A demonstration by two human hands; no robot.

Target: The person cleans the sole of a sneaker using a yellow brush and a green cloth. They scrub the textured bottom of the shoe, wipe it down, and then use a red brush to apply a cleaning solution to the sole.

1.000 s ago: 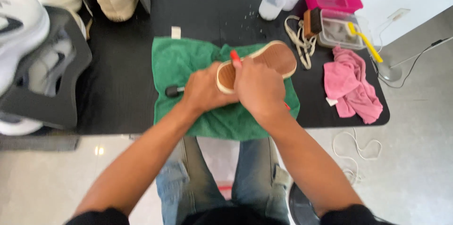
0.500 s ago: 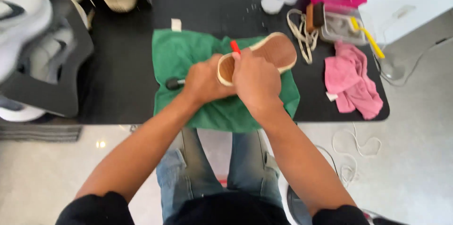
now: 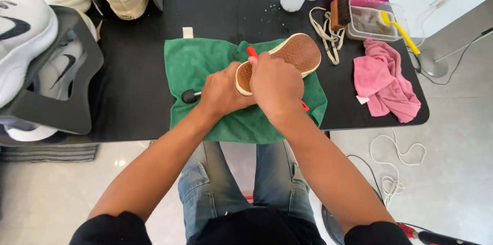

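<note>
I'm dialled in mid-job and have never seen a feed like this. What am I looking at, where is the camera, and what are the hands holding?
There is no machine here: these are a person's two bare hands, filmed by a camera on their head looking down. On the black table lies a green cloth. The left hand grips the heel end of a cream shoe turned brown sole up, with a thin black-tipped tool poking out beside it. The right hand presses a red-handled tool against the sole; its working end is hidden. To the right are a pink rag, loose cream laces, a clear tub and a yellow-handled brush.
</note>
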